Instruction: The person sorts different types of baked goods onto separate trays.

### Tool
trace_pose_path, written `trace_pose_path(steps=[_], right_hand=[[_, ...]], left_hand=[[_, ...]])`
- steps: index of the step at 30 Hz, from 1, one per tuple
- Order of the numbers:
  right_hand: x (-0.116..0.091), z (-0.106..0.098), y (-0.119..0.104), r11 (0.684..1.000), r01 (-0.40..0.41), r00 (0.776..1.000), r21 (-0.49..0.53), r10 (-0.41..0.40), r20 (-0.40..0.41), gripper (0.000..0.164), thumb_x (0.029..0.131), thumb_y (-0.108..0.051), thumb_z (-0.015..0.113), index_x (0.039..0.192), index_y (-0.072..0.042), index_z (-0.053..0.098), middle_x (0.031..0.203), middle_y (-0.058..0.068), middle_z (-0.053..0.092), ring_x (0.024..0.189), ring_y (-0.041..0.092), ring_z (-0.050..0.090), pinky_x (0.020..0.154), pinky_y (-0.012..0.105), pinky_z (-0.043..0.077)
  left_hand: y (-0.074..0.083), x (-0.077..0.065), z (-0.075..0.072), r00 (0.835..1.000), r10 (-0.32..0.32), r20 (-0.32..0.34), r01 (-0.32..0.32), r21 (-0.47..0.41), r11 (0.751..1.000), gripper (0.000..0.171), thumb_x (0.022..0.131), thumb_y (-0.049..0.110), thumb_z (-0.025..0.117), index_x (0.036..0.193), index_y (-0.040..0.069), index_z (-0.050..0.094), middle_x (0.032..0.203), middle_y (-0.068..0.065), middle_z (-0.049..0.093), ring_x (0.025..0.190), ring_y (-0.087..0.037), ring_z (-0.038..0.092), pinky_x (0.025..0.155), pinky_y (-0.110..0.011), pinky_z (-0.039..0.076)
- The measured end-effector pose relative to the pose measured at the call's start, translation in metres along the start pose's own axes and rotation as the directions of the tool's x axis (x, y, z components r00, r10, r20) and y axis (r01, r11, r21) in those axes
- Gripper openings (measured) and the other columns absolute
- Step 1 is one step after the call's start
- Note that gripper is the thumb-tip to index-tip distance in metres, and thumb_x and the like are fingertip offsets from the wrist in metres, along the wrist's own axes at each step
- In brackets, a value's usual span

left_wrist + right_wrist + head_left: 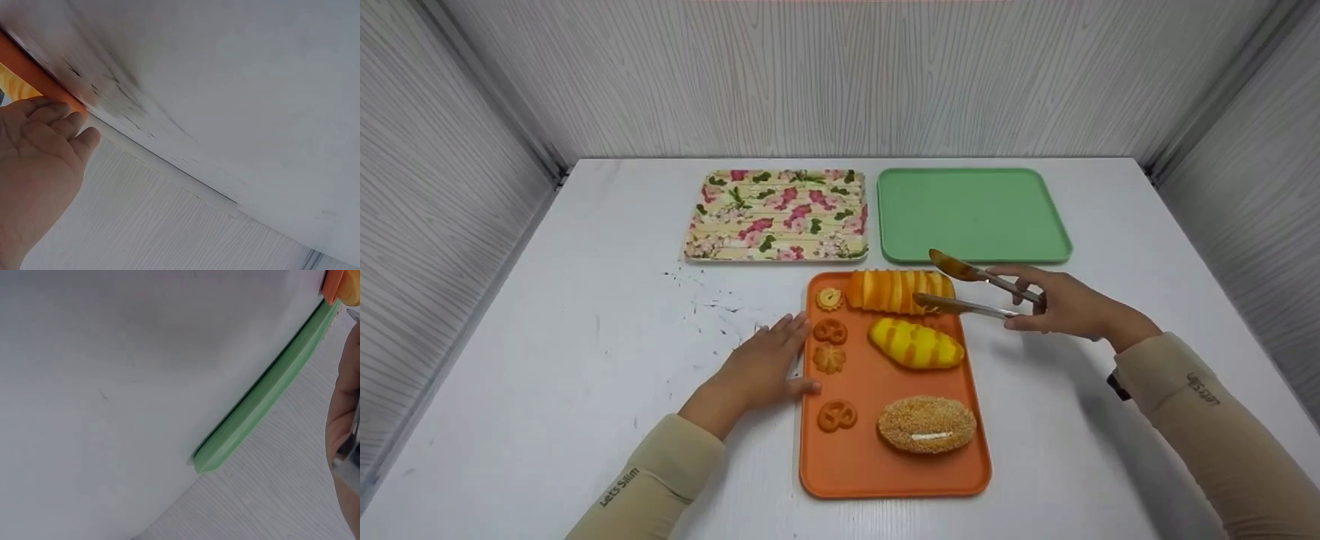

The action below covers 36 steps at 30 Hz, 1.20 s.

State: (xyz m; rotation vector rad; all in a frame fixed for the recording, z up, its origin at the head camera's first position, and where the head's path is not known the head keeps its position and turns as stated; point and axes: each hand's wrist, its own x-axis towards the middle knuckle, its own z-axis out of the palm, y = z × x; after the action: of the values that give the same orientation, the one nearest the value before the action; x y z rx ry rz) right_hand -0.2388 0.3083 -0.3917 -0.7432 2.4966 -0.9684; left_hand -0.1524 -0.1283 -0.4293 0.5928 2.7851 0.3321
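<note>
My right hand (1069, 304) grips a pair of metal tongs (994, 310) with brownish tips, their arms spread apart. One tip overlaps the sliced orange loaf (894, 291) at the far end of the orange tray (855, 469); the other points toward the green tray. Below that loaf lie a yellow striped bread (916, 344) and a seed-coated bun (926, 425). My left hand (761, 364) rests with extended fingers at the orange tray's left edge. Along that side lie a round tart-like cookie (830, 299), a flower-shaped cookie (829, 359) and two pretzels, one nearer me (837, 415), one farther (830, 331).
Behind the orange tray stand a floral tray (780, 217) on the left and a green tray (971, 214) on the right, side by side. White wood-grain panels (840, 82) close in the white table (562, 337) at the back and both sides.
</note>
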Motion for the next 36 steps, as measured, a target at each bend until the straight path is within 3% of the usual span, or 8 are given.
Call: trace_pose_path(steps=[11,21,26,31,36], right_hand=[[0.0041,-0.0012,0.0028,0.999,-0.019,0.999,-0.045,0.021,0.036,0.074,0.079,-0.033,0.078,0.142,-0.038,0.039,0.107,0.010,0.055,0.057,0.016,0.051,0.054,0.030,0.047],[0.0056,0.0019,0.0080,0.986,0.132,0.991,-0.103,-0.132,0.014,0.062,0.086,-0.025,0.073,0.141,-0.026,0.045,0.095,-0.001,0.062,0.051,0.010,0.047,0.048,0.026,0.044],[0.0045,0.0034,0.0085,0.983,0.126,0.992,-0.137,-0.128,-0.004,0.058,0.088,-0.030,0.070,0.141,-0.027,0.047,0.097,-0.003,0.063,0.055,0.013,0.049,0.051,0.028,0.044],[0.0012,0.0051,0.0066,0.996,0.066,0.998,-0.062,-0.067,-0.002,0.057,0.089,-0.032,0.068,0.141,-0.029,0.047,0.095,0.002,0.063,0.050,0.013,0.046,0.048,0.030,0.045],[-0.0033,0.0050,0.0050,0.998,0.055,0.998,0.008,-0.055,-0.030,0.055,0.090,-0.031,0.067,0.141,-0.031,0.047,0.087,0.008,0.059,0.048,0.013,0.043,0.045,0.029,0.042]], left_hand=[[0.0011,0.0006,-0.0015,1.000,0.004,-0.016,-0.004,0.000,1.000,0.095,0.084,0.061,0.059,0.152,0.008,0.019,0.158,-0.004,0.013,0.143,-0.021,0.011,0.114,-0.042,0.014],[0.0007,0.0002,-0.0029,0.999,0.025,-0.022,-0.026,-0.006,1.000,0.093,0.085,0.058,0.060,0.152,0.005,0.021,0.158,-0.005,0.014,0.143,-0.023,0.012,0.114,-0.042,0.015],[0.0005,0.0006,-0.0014,0.999,0.026,-0.020,-0.026,-0.015,1.000,0.094,0.085,0.058,0.060,0.152,0.005,0.021,0.158,-0.005,0.014,0.143,-0.022,0.012,0.114,-0.042,0.015],[0.0004,0.0001,-0.0004,0.999,0.026,-0.025,-0.027,-0.022,0.999,0.094,0.085,0.059,0.060,0.152,0.005,0.021,0.158,-0.005,0.014,0.143,-0.022,0.012,0.114,-0.042,0.016],[0.0004,-0.0005,-0.0002,1.000,0.011,-0.020,-0.012,-0.031,0.999,0.094,0.085,0.059,0.060,0.152,0.006,0.020,0.158,-0.004,0.014,0.143,-0.022,0.011,0.114,-0.042,0.015]])
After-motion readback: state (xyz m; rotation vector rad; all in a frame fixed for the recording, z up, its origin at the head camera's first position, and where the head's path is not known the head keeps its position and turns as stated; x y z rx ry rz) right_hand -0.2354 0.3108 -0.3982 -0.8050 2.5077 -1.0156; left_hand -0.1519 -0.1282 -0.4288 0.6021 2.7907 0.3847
